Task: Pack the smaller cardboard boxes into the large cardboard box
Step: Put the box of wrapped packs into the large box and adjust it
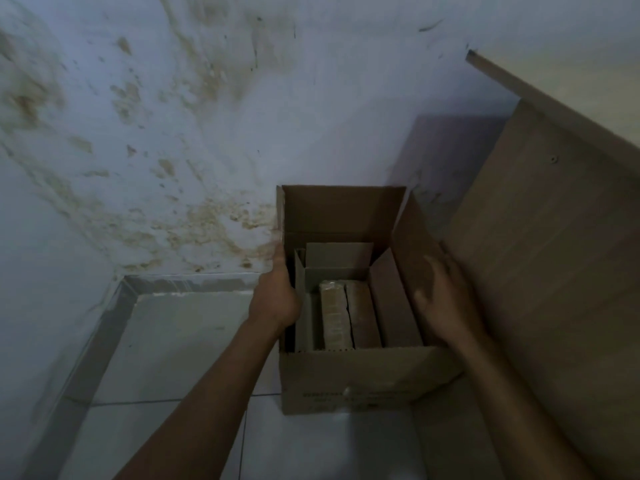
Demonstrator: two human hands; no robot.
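The large brown corrugated cardboard box (349,379) stood open on the pale tiled floor (166,341), in the corner between the stained white wall (156,133) and a light wood-grain panel (554,254). The left hand (277,299) gripped the box's left wall at the rim, thumb outside; its fingers were hidden inside. The right hand (446,303) lay spread and blurred against the raised right flap (412,237), fingers open and closed on nothing that could be made out. Inside, between the hands, the smaller flat brown cardboard boxes (349,313) stood on edge side by side, their lower ends hidden by the near wall. Dim light blurred the faint print on the front face. Brownish patches mottled the wall.
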